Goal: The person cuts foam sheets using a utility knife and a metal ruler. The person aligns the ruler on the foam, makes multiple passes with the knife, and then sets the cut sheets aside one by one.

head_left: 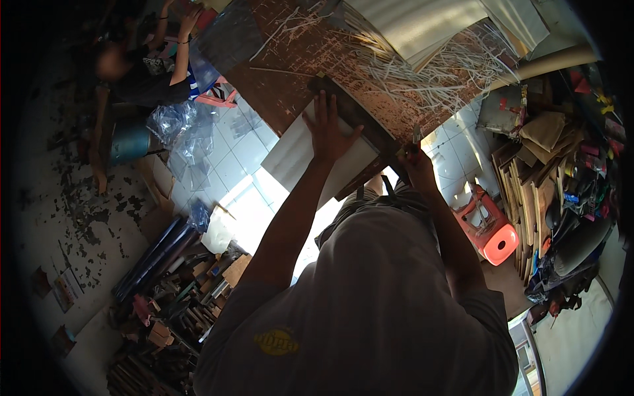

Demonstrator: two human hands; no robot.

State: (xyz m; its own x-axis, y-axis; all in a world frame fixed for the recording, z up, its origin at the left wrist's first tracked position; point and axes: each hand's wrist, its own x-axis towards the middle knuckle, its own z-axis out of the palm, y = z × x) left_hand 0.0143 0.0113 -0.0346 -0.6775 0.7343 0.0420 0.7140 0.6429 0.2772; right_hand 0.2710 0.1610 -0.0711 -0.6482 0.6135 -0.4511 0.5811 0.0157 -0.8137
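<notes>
My left hand [328, 137] lies flat with fingers spread on a pale grey sheet [290, 162]. Its fingertips reach a wide dark board [360, 112] that lies along the sheet's far right edge. Both rest on the corner of a brown, heavily scored worktable [281, 92], and the sheet juts past the table's edge. At the board's near right end, my right hand [418, 173] is closed round a utility knife [416, 138]; its tip points away from me. Part of the knife's handle is hidden by my fingers.
Thin pale offcut strips [422, 82] cover the table's far right, beside stacked large sheets [422, 26]. A red plastic stool [492, 231] stands right, near upright boards [518, 198]. Another person [142, 69] works at far left. Wood scraps [198, 297] are piled lower left.
</notes>
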